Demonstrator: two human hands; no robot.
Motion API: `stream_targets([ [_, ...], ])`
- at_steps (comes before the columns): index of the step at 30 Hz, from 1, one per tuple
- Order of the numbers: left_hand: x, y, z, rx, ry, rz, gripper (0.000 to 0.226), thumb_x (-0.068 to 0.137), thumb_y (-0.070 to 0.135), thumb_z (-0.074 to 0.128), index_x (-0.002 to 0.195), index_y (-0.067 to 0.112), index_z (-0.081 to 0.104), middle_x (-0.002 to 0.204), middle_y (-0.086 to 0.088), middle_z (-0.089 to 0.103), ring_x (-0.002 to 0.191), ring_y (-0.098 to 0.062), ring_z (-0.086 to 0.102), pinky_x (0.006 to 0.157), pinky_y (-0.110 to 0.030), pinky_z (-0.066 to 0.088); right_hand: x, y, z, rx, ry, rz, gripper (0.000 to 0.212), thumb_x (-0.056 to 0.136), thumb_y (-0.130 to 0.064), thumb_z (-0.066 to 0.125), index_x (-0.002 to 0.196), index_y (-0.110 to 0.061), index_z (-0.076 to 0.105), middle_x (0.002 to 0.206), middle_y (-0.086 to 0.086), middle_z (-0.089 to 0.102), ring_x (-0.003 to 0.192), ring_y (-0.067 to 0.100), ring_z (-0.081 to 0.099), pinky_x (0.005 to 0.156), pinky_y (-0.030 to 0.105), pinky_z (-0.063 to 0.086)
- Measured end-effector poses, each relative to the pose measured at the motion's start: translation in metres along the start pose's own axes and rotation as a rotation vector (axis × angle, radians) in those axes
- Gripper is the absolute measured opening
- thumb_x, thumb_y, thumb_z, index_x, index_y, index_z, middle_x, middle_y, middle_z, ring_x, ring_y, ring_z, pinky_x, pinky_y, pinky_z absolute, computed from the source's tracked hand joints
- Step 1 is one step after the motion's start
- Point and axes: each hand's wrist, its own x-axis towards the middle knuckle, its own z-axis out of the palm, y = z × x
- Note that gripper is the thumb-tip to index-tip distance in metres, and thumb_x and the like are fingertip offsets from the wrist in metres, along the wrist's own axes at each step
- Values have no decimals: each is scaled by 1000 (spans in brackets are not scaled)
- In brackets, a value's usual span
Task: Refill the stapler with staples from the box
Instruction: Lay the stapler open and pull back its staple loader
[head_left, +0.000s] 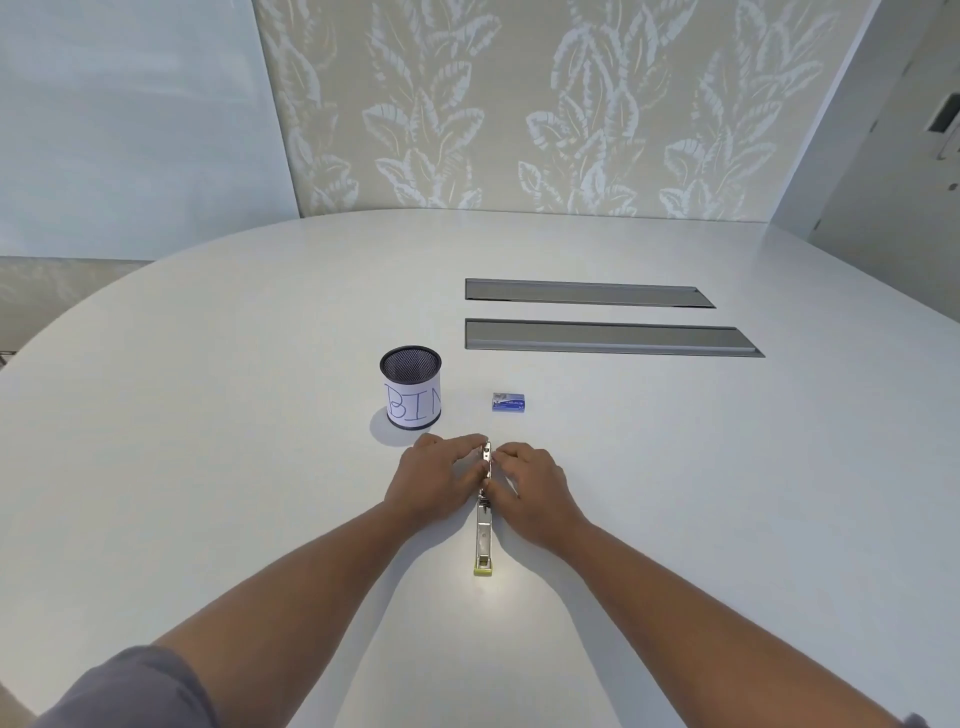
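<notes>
Slim metal stapler (485, 512), swung open flat along the white counter (208, 467); left hand (434, 480) and right hand (530, 488) pinch its far end. Small blue staple box (508, 402), just beyond, appears closed: loading remains.

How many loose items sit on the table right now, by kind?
Stapler, opened flat, both hands on it: 1
Staple box, blue: 1
Mesh cup labelled BIN: 1
Total: 3
</notes>
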Motion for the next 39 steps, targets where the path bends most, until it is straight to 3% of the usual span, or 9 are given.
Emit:
stream_targets([
  [3,4,-2,2,6,-22,-15,48,81,62,47,126,51,56,122,26,66,112,-13,47,98,-28,40,3,1,-1,16,-10,18,36,95,-35,61,127,-21,66,132,-7,58,122,22,50,104,42,40],
  [7,7,-6,3,23,-44,-51,46,84,61,52,128,50,58,120,22,68,116,-11,45,101,-29,40,4,1,-1,27,-32,18,33,95,-33,61,125,-22,67,131,-7,60,122,24,51,103,42,41],
  [14,3,-3,4,18,-52,-39,41,89,58,45,129,55,57,128,35,59,108,-5,40,98,-23,34,13,1,-5,59,-115,72,51,97,-36,59,147,-31,51,140,-3,55,128,27,49,106,45,40],
  [17,3,-3,4,17,-45,-60,44,88,59,46,130,52,56,124,29,63,110,-3,39,101,-27,38,14,2,-6,56,-150,90,50,97,-37,59,146,-33,51,141,-5,53,129,26,47,107,45,39],
  [19,3,-3,3,14,-44,-76,46,89,58,46,134,52,53,121,27,65,111,-2,39,100,-26,37,15,2,-7,74,-140,100,48,96,-37,61,143,-32,54,142,-5,53,131,25,46,108,46,39],
  [23,2,1,2,98,-71,-11,44,93,53,38,135,52,51,135,36,54,107,-8,40,100,-28,35,15,1,-6,163,-80,116,44,91,-31,68,134,-29,62,137,-4,60,130,23,51,108,45,41],
  [27,2,2,2,146,-79,-13,44,94,54,35,135,50,52,140,32,52,105,-11,39,103,-32,35,14,1,-2,228,-42,157,33,88,-30,71,121,-32,68,129,-9,63,126,20,54,106,45,42],
  [34,3,-2,5,164,-60,4,43,95,56,37,134,51,53,141,29,53,103,-11,37,98,-30,33,12,1,1,262,-9,181,20,86,-30,72,106,-34,68,118,-19,63,119,15,54,105,46,41],
  [39,0,2,4,172,-62,7,41,96,50,38,135,51,53,143,29,51,105,-13,38,103,-36,34,12,1,0,304,-5,181,16,85,-30,73,99,-35,68,114,-20,64,119,15,56,106,47,40],
])
